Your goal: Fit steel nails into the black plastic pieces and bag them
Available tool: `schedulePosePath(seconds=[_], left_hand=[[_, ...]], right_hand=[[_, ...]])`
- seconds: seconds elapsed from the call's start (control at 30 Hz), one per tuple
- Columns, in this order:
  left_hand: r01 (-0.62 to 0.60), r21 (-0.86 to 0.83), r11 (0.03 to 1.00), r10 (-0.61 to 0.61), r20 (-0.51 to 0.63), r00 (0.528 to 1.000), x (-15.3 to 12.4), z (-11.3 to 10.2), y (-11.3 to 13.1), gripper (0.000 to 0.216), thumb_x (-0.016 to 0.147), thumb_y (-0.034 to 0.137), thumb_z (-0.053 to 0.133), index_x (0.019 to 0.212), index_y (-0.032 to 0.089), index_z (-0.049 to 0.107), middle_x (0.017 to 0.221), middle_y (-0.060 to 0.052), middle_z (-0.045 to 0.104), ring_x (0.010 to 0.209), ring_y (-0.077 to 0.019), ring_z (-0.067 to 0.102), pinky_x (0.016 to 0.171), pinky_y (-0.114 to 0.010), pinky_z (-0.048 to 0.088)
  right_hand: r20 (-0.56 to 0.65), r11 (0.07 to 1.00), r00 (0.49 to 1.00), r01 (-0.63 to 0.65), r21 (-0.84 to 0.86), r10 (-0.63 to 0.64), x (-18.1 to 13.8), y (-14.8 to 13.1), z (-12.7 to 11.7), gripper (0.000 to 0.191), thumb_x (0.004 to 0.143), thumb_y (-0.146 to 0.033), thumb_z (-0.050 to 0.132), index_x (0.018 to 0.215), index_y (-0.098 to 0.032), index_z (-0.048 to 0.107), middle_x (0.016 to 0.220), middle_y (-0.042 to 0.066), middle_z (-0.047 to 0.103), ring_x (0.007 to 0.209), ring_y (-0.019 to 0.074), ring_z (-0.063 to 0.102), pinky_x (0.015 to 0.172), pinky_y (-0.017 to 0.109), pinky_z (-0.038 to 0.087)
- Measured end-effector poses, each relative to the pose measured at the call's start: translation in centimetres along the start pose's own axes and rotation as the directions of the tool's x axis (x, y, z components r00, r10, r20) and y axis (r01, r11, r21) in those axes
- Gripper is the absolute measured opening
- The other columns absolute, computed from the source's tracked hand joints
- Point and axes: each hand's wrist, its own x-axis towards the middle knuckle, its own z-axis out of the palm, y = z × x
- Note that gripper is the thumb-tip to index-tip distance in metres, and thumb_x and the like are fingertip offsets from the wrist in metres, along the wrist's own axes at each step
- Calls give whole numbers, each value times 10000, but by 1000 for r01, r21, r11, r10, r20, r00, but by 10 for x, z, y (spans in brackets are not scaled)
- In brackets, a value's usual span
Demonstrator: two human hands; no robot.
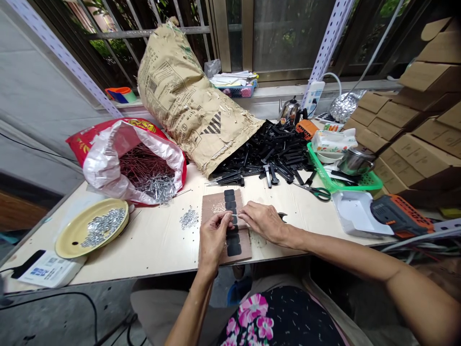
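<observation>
Over a brown board (212,204) my two hands meet, fingertips pinched. Between them runs a thin silver metal pin (235,215); its ends are hidden by the fingers. My left hand (212,236) is closed on the pin's left end, my right hand (264,221) on its right end. Under the fingers a column of black rounded pads (229,193) runs down the board. Tiny pale bits (218,207) lie on the board's left part. Left of it is a small pile of little metal pieces (189,218). A dark tool tip (283,216) shows behind my right wrist.
A red and white bag (97,158) of long screws or nails stands left, near a yellow plate (120,226) of metal pieces. Black plastic parts (270,149) spill from a paper sack (187,96). Scissors (320,193), a green basket (326,180) and a power tool (401,214) lie right.
</observation>
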Motion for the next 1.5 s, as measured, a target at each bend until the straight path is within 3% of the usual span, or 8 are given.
schedulePosePath(seconds=[0.1, 0.23, 0.43, 0.7, 0.97, 1.2, 1.37, 1.5], left_hand=[[2, -7, 1000, -2, 2, 1000, 0, -1, -1, 285, 729, 400, 670, 858, 150, 715, 698, -26, 663, 603, -127, 576, 618, -229, 455], [2, 4, 1000, -2, 7, 1000, 2, -1, -5, 276, 730, 395, 670, 846, 148, 713, 682, -24, 650, 597, -121, 573, 612, -226, 451], [178, -210, 961, -170, 56, 984, 4, 0, -8, 358, 650, 413, 727, 834, 109, 689, 688, -31, 637, 553, -107, 539, 581, -248, 472], [24, 14, 1000, -24, 16, 1000, 1, -2, -5, 313, 760, 418, 629, 893, 140, 689, 713, -20, 652, 612, -123, 571, 627, -232, 452], [-52, 112, 992, 53, -11, 999, -1, -1, -4, 269, 787, 387, 602, 864, 146, 692, 681, -13, 647, 603, -128, 568, 626, -228, 443], [-81, 174, 981, 82, -1, 997, -2, -3, -5, 266, 797, 392, 589, 876, 161, 695, 676, -7, 647, 617, -133, 573, 625, -228, 434], [-89, 213, 973, 91, 0, 996, -2, -4, -4, 267, 811, 390, 575, 893, 164, 691, 656, 0, 637, 635, -139, 578, 636, -230, 434], [-97, 229, 969, 99, 2, 995, -1, -3, -5, 261, 817, 382, 571, 871, 158, 692, 637, 3, 631, 623, -134, 575, 641, -231, 434]], right_hand=[[10, 999, 1000, 3, 49, -4, 0, 3, 3, 127, 926, -278, 484, 976, -189, 561, 912, 18, 587, 789, 106, 554, 633, 202, 385], [-25, 992, 999, 42, -120, -46, 0, 1, 4, 141, 932, -270, 471, 896, -201, 589, 835, 14, 572, 746, 119, 525, 592, 227, 339], [-25, 930, 972, 217, -296, -235, 2, -2, -2, 205, 945, -189, 418, 866, -188, 607, 798, 30, 590, 734, 140, 496, 590, 270, 294], [56, 958, 994, -108, 264, 97, 2, -1, 4, 142, 937, -279, 457, 968, -194, 566, 885, 9, 607, 782, 108, 567, 674, 212, 405], [42, 995, 996, -78, 65, 75, 0, -6, 3, 202, 952, -284, 410, 949, -196, 591, 882, 34, 590, 753, 120, 562, 617, 212, 396], [56, 988, 998, -34, 151, 26, 1, -2, 6, 181, 942, -238, 422, 988, -198, 593, 905, 43, 579, 809, 134, 560, 685, 226, 423], [47, 906, 993, -114, 407, 104, 5, -2, 5, 117, 911, -242, 489, 959, -173, 570, 870, 26, 585, 787, 123, 559, 711, 225, 435], [44, 919, 996, -91, 383, 81, 5, -2, 6, 149, 919, -234, 458, 959, -179, 590, 907, 44, 560, 800, 134, 546, 722, 243, 430]])
